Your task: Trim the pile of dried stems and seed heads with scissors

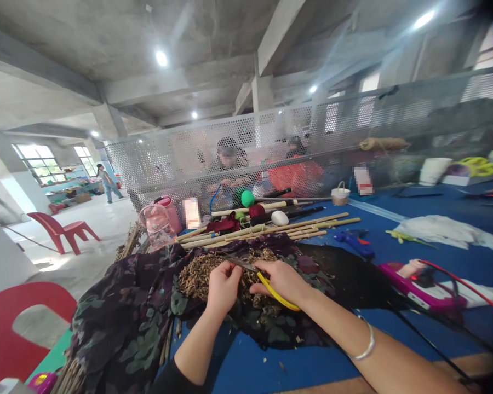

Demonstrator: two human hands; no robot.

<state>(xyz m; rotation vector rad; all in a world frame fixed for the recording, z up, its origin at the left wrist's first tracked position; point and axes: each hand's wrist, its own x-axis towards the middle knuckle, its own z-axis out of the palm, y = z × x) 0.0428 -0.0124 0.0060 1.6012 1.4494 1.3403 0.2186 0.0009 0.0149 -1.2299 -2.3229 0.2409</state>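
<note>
Yellow-handled scissors (277, 294) are gripped in my right hand (280, 280), their blades pointing left toward my other hand. My left hand (224, 283) is closed in a pinch beside the blade tips; what it holds is too small to make out. Both hands are over a heap of dry brown plant bits (195, 276). The heap lies on a dark leaf-patterned cloth (119, 306), which is bunched up on the left.
Bamboo sticks (230, 236), yarn balls and a white egg-shaped ball (279, 218) lie behind the heap. On the right are a blue glue gun (355, 243) and a magenta power strip (414, 284). A perforated metal screen (213, 142) rises behind; people sit beyond it.
</note>
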